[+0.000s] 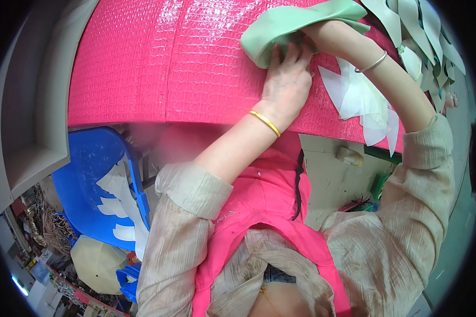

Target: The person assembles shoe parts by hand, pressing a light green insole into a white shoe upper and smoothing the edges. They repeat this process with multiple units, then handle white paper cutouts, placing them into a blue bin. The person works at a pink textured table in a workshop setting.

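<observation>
A pliable mint-green sheet [288, 26], leather-like, is bent into a curved fold over the far part of the pink table [211, 79]. At the near edge of that fold is my left hand [290, 79], its fingers curled up against the sheet's underside; their tips are partly covered. My right hand [322, 37] reaches in from the right beneath the sheet, which drapes over it and hides its fingers. Close to my right forearm, several thin white pointed pieces [367, 103] lie in a loose pile and overhang the table's near edge.
Several pale green cut pieces [407, 21] hang together at the far right. A grey tray-like shelf [31, 142] stands left of the table. Below it, a blue plastic chair [84, 179] holds white scraps [116, 190]. A cream stool [98, 264] stands lower left.
</observation>
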Motion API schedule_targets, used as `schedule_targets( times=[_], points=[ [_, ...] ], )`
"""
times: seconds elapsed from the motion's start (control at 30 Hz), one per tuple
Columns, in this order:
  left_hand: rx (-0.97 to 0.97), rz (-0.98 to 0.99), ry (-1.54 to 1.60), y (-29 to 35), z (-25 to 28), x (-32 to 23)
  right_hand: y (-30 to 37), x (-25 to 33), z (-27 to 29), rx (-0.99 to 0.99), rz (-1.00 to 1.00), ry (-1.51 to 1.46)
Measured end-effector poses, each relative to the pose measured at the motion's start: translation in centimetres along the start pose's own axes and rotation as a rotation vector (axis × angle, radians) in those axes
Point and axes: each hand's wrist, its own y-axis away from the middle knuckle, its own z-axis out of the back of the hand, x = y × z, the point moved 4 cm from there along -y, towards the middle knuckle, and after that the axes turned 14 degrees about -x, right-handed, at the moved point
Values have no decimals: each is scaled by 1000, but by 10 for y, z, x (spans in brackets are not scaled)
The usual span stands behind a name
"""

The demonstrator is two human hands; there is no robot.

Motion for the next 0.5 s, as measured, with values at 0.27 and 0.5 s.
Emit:
schedule_targets(
  times=[0.27,0.5],
  points=[
    [87,153,-115,-2,-19,-25,-14,38,48,-294,234,289],
    [376,19,73,11,62,33,29,76,23,85,-374,-774]
  ],
)
